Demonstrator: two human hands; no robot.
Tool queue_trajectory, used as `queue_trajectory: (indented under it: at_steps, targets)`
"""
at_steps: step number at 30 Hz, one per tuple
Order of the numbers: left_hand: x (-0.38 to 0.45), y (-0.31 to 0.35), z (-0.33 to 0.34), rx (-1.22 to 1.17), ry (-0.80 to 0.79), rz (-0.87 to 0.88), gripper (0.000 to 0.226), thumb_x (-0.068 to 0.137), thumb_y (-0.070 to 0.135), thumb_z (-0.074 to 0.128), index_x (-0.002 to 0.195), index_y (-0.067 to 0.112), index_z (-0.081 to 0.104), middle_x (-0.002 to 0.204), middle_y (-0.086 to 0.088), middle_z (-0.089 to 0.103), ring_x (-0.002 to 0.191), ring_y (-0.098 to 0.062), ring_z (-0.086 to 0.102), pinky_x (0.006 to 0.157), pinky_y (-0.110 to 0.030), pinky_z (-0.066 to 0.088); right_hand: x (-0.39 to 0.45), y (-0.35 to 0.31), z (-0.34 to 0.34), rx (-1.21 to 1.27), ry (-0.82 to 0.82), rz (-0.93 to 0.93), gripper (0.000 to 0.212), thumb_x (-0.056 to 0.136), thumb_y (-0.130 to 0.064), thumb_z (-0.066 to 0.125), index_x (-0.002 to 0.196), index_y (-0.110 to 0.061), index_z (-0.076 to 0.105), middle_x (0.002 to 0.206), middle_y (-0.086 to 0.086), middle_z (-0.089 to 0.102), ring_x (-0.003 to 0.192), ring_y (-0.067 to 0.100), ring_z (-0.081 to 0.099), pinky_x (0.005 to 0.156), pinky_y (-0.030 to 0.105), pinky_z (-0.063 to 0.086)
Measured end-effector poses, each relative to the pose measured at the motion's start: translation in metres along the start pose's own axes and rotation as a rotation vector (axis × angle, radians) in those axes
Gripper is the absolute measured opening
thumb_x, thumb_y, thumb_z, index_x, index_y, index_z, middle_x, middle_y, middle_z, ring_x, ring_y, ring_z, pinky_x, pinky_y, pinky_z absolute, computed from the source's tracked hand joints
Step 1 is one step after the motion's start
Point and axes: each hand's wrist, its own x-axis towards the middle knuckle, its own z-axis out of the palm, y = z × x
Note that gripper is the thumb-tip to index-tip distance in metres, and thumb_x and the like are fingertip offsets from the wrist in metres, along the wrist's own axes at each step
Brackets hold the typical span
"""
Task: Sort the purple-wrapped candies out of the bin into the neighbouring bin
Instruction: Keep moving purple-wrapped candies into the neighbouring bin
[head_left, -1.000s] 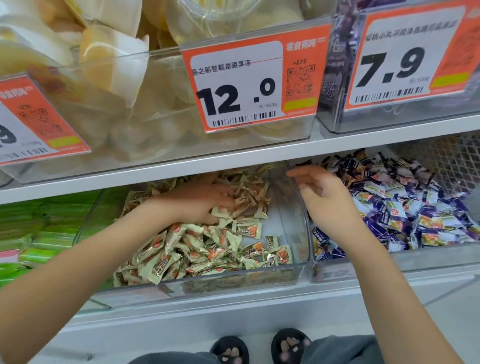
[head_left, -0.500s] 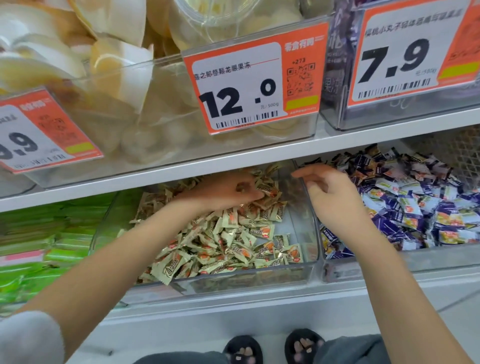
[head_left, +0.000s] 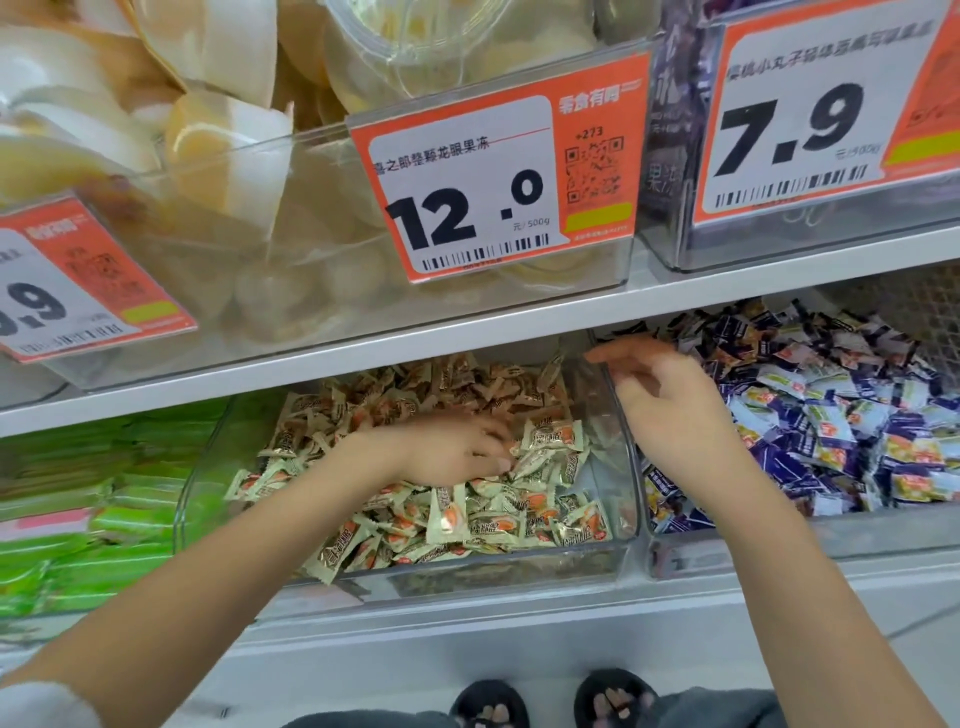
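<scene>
In the head view, 2 clear bins are sitting side by side on the lower shelf. The left hand (head_left: 457, 449) is lying palm down in the middle bin (head_left: 621, 452), its fingers resting on the heap of beige-and-orange candies (head_left: 467, 514); whether those fingers are pinching a piece I cannot tell, as motion blur is smearing them. The right hand (head_left: 670, 405) is hovering over the divide between the bins, fingers loosely spread and holding nothing, its fingertips reaching above the middle bin's far right corner. The purple-wrapped candies (head_left: 831, 415) are piling in the neighbouring bin (head_left: 779, 540) to the right. On the upper shelf, orange price tags reading 12.0 (head_left: 498, 176) and 7.9 (head_left: 810, 130) are facing outward.
</scene>
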Motion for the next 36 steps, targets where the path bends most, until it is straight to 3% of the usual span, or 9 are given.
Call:
queue_trajectory:
  at_steps: [6,9,11,14,18,21,24,28,36]
  targets:
    - [-0.006,0.004,-0.01,-0.167,-0.145,0.011,0.046,0.1,0.045,0.027,0.141,0.029,0.041,0.153,0.006,0.03,0.139,-0.01,0.027,0.113,-0.027,0.013,-0.005,-0.002,-0.003,0.02,-0.017,0.012,0.034,0.094,-0.004,0.043,0.103,-0.029,0.064,0.095,-0.001,0.069,0.088,0.033,0.064,0.08,0.047,0.053]
    - [-0.001,-0.005,-0.02,-0.419,0.187,-0.061,0.038,0.099,0.043,0.036,0.131,0.03,0.051,0.136,0.009,0.05,0.124,-0.009,0.047,0.104,-0.029,0.035,-0.004,-0.004,-0.002,0.009,-0.012,0.011,0.036,0.093,-0.003,0.042,0.101,-0.03,0.064,0.095,0.001,0.07,0.088,0.034,0.063,0.08,0.046,0.053]
    - [0.013,-0.018,-0.027,-0.217,0.396,-0.179,0.036,0.097,0.032,0.048,0.131,0.022,0.051,0.135,0.001,0.052,0.121,-0.018,0.05,0.099,-0.031,0.04,-0.003,-0.005,0.0,0.004,-0.001,0.011,0.036,0.093,-0.002,0.042,0.1,-0.029,0.065,0.094,0.005,0.07,0.088,0.035,0.063,0.079,0.046,0.053]
    - [0.03,-0.034,-0.027,0.118,0.292,-0.303,0.058,0.092,0.037,0.055,0.142,0.014,0.036,0.146,-0.009,0.04,0.129,-0.026,0.042,0.105,-0.034,0.036,-0.002,-0.004,0.0,0.0,0.0,0.016,0.035,0.094,-0.004,0.041,0.102,-0.028,0.066,0.094,-0.002,0.07,0.086,0.033,0.063,0.077,0.042,0.051]
    - [0.014,-0.057,-0.024,-0.202,0.242,-0.376,0.103,0.072,0.059,0.071,0.15,0.024,0.014,0.156,-0.001,0.022,0.139,-0.024,0.028,0.102,-0.024,0.02,0.0,-0.002,-0.002,0.002,-0.012,0.006,0.033,0.093,-0.004,0.044,0.099,-0.03,0.065,0.096,-0.007,0.069,0.085,0.031,0.064,0.079,0.039,0.051]
    - [0.005,-0.064,-0.024,-0.244,0.154,-0.455,0.114,0.059,0.07,0.071,0.15,0.03,0.015,0.157,0.001,0.019,0.141,-0.025,0.026,0.114,-0.035,0.021,0.0,-0.002,-0.003,0.01,-0.022,0.002,0.033,0.093,-0.005,0.045,0.099,-0.03,0.065,0.096,-0.006,0.069,0.087,0.032,0.065,0.082,0.044,0.053]
    - [0.016,-0.062,-0.032,-0.179,0.083,-0.453,0.103,0.065,0.067,0.068,0.149,0.031,0.02,0.157,0.002,0.019,0.141,-0.024,0.024,0.115,-0.04,0.021,-0.002,-0.002,-0.004,0.005,-0.024,0.0,0.032,0.094,-0.006,0.046,0.1,-0.031,0.064,0.095,-0.002,0.069,0.087,0.031,0.065,0.082,0.045,0.053]
    - [0.033,-0.053,-0.035,-0.206,0.212,-0.391,0.073,0.083,0.055,0.06,0.144,0.022,0.036,0.148,-0.002,0.038,0.131,-0.024,0.04,0.101,-0.028,0.029,-0.001,-0.005,-0.002,-0.009,-0.016,-0.001,0.033,0.093,-0.005,0.045,0.1,-0.031,0.064,0.094,0.006,0.07,0.086,0.033,0.064,0.079,0.045,0.053]
    - [0.046,-0.044,-0.034,-0.205,0.179,-0.257,0.046,0.082,0.033,0.071,0.124,0.018,0.058,0.131,-0.003,0.05,0.106,-0.012,0.044,0.084,-0.022,0.029,-0.001,-0.009,-0.001,-0.029,0.004,0.003,0.035,0.09,-0.002,0.044,0.099,-0.03,0.063,0.092,0.002,0.07,0.084,0.031,0.063,0.073,0.036,0.052]
